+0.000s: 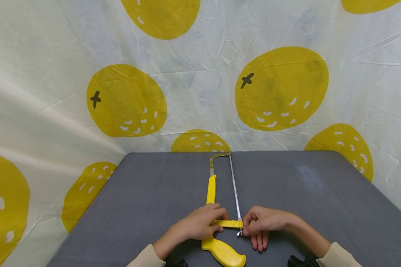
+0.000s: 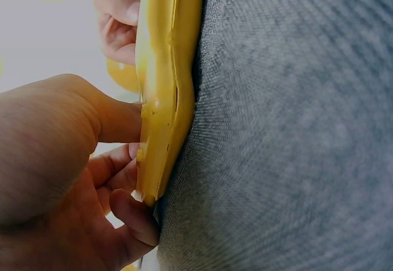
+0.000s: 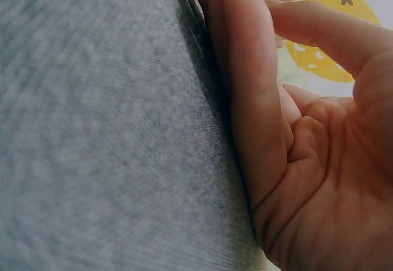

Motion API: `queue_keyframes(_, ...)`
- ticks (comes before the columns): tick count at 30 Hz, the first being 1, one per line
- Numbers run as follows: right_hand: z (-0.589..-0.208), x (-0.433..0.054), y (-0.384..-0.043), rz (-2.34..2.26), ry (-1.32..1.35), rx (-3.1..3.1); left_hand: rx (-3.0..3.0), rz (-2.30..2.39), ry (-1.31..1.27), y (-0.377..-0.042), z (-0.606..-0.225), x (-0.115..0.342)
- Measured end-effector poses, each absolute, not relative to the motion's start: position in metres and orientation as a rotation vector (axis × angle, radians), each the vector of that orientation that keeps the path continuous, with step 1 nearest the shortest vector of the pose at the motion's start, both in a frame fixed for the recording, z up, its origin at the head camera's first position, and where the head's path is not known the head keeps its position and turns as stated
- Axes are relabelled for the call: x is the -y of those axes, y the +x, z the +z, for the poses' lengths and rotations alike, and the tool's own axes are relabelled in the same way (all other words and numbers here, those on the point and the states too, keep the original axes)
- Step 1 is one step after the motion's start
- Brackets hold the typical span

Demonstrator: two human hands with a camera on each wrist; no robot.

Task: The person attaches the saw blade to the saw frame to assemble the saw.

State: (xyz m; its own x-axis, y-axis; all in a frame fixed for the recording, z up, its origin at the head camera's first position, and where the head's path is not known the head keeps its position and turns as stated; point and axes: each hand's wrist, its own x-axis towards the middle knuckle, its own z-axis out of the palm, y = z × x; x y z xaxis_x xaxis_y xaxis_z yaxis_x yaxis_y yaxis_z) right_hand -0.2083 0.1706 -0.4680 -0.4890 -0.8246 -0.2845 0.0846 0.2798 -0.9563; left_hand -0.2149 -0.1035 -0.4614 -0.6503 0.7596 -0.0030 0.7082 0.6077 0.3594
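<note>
A hacksaw (image 1: 211, 191) with a yellow frame and handle (image 1: 224, 253) lies on the grey table, its front end pointing away from me. Its thin blade (image 1: 234, 181) runs along the right side. My left hand (image 1: 202, 223) holds the frame where the yellow crosspiece (image 1: 228, 223) meets it; the left wrist view shows thumb and fingers around the yellow body (image 2: 169, 68). At the near end of the blade is a small metal wing nut (image 1: 238, 233). The thumb and index fingertips of my right hand (image 1: 265, 222) pinch at it, and the exact contact is hidden in the right wrist view.
The grey table (image 1: 160, 185) extends on both sides of the saw, with a pale patch (image 1: 309, 176) at the right. Behind and beside it hangs a white cloth (image 1: 200, 92) printed with yellow fruit shapes. Black wrist gear (image 1: 302, 260) shows at the sleeves.
</note>
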Motion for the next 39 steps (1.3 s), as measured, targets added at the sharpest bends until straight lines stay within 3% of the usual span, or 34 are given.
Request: queue_keyframes(39,-0.4670,-0.1761,-0.2155,-1.353,-0.674,-1.672,-2.671,0.515,1.222,-0.2180,-0.4564,0.0994)
